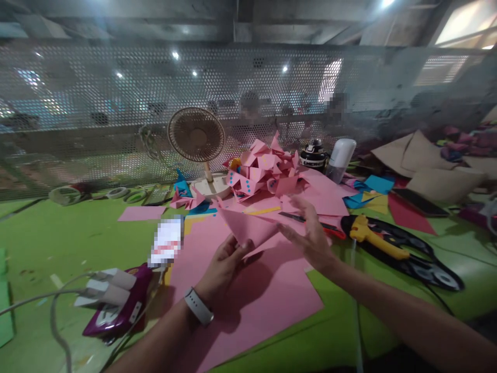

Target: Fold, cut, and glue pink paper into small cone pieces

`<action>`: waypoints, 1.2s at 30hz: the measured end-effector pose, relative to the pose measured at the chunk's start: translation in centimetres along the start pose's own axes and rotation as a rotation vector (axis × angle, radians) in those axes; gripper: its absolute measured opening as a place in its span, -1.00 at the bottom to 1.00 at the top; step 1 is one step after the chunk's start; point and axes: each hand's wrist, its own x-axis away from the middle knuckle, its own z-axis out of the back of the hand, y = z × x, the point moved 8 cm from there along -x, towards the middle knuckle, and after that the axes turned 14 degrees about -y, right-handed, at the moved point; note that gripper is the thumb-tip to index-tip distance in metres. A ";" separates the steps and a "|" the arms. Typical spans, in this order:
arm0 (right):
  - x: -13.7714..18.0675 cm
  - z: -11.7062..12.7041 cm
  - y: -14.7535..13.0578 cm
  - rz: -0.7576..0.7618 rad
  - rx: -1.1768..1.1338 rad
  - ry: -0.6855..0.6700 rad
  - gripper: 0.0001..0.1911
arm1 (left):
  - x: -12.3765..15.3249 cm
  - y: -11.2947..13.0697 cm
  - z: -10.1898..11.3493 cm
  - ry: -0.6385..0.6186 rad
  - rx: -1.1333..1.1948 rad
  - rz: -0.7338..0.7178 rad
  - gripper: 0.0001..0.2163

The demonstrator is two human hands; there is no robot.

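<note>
Pinching the lower tip of a pink paper cone, the left hand has its fingers and thumb closed on the paper, a pale wristwatch showing on the wrist. The right hand is flat and wide open, fingers spread, gripping nothing; its fingertips sit at the cone's right flap, and I cannot tell whether they press it or only brush it.

The cone is held up just above a large pink sheet that lies on the green tabletop. By the look of it, this is the shaping step: the paper is wrapped to a point, but the overlapping flap is not fixed. The next move calls for a steady pinch at the tip while the open hand smooths the flap down tight, so the wrap does not spring loose.

Further out, a yellow glue gun rests on a black mat to the right, near the right forearm. Behind the cone, a heap of folded pink pieces sits beside a small desk fan. A purple appliance with white plugs lies to the left.
</note>
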 end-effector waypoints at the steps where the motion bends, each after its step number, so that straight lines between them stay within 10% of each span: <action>1: -0.2 -0.7 1.2 -0.083 -0.113 -0.063 -0.34 | 0.0 0.1 0.1 0.019 0.012 -0.022 -0.82; 6: 0.2 -4.6 4.4 -0.328 -0.436 -0.314 -0.64 | -0.1 -0.7 0.4 0.028 0.035 -0.015 -0.84; 19: 0.6 -4.6 5.3 -0.378 -0.482 -0.248 -0.64 | 0.7 0.2 3.2 0.312 -0.201 0.026 -0.74; 36: 0.8 -4.3 6.1 -0.363 -0.460 -0.216 -0.61 | 0.6 -0.5 2.7 0.205 -0.188 0.053 -0.73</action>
